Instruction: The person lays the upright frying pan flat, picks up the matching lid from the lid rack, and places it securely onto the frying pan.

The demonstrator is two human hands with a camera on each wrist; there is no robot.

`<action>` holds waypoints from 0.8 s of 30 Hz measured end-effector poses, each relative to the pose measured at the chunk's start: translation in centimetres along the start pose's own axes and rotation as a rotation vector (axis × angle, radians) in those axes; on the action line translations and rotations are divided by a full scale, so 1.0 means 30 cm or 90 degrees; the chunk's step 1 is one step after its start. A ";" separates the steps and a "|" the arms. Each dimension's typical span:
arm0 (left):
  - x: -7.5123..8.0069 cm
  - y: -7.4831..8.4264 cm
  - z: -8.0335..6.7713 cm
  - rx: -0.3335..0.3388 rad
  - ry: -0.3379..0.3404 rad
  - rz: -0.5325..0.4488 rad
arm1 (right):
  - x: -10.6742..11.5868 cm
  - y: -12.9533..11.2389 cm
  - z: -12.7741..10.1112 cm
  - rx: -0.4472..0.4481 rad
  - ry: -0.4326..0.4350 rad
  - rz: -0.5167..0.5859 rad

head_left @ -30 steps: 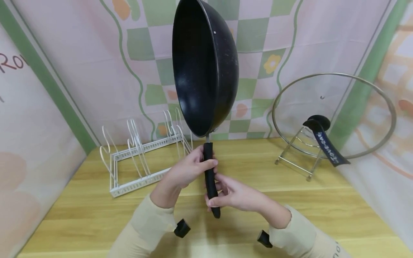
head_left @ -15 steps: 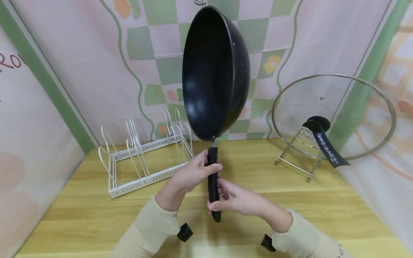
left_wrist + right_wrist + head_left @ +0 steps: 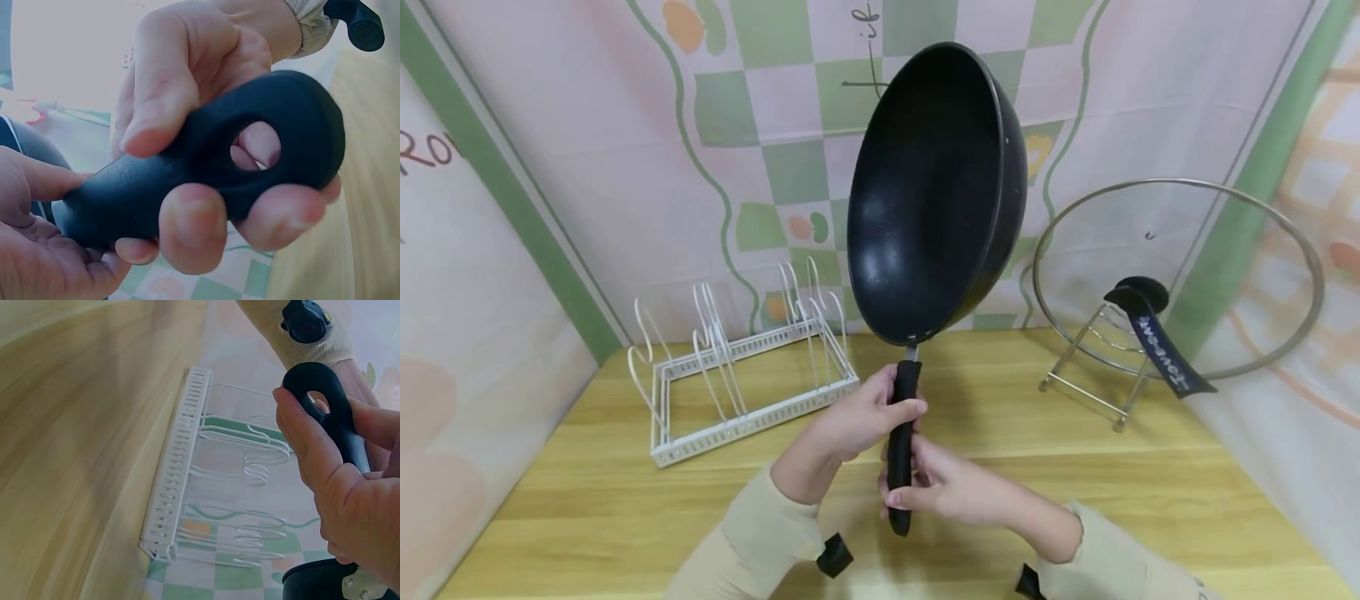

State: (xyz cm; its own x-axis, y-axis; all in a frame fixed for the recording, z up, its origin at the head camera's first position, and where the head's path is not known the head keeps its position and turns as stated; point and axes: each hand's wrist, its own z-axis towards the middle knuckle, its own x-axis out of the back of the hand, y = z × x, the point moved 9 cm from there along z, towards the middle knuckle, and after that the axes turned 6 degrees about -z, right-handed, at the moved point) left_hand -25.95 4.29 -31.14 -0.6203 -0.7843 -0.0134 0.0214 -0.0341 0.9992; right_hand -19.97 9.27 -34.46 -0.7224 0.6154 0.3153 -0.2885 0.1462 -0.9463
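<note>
Head view: a black wok (image 3: 936, 196) is held up on edge above the wooden table (image 3: 587, 517), its hollow facing left, with the left hand (image 3: 861, 417) wrapped round the upper part of its handle (image 3: 901, 446) and the right hand (image 3: 951, 487) pinching the lower part; a white rack (image 3: 737, 375) stands at left, a glass lid (image 3: 1176, 271) on a wire stand at right. Left wrist view: the right hand's fingers (image 3: 194, 225) and thumb clamp the handle's looped end (image 3: 275, 144), the left hand (image 3: 28, 237) closed on the shaft. Right wrist view: the right hand (image 3: 340, 494) grips the handle (image 3: 331, 406) beside the rack (image 3: 219, 475).
</note>
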 end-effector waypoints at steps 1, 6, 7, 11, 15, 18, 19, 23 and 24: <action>-0.002 -0.003 0.002 0.002 0.001 0.000 | -0.001 0.001 -0.003 -0.003 0.000 0.003; -0.009 -0.012 0.011 0.004 0.000 -0.008 | -0.001 0.005 -0.010 -0.015 0.001 0.005; -0.011 -0.014 0.013 0.002 -0.001 -0.010 | 0.000 0.007 -0.011 -0.017 0.001 0.002; -0.018 -0.019 0.019 0.001 -0.007 -0.022 | 0.004 0.015 -0.012 -0.028 0.003 0.004; -0.025 -0.021 0.024 0.001 -0.013 -0.038 | 0.006 0.020 -0.012 -0.033 0.002 0.014; -0.029 -0.021 0.024 0.008 -0.013 -0.043 | 0.006 0.020 -0.014 -0.029 0.001 0.016; -0.029 -0.020 0.024 0.010 -0.011 -0.043 | 0.006 0.019 -0.014 -0.026 0.001 0.016; -0.032 -0.018 0.023 0.016 -0.010 -0.045 | 0.003 0.015 -0.017 -0.009 0.000 0.011; -0.032 -0.019 0.023 0.017 -0.008 -0.046 | 0.002 0.015 -0.017 -0.004 -0.001 0.012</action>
State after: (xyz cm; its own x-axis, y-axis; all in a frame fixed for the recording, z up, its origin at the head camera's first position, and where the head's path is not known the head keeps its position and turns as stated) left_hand -25.90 5.48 -31.67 -0.6293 -0.7724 -0.0858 -0.0448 -0.0742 0.9962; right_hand -19.82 9.77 -34.89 -0.7286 0.6170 0.2974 -0.2705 0.1398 -0.9525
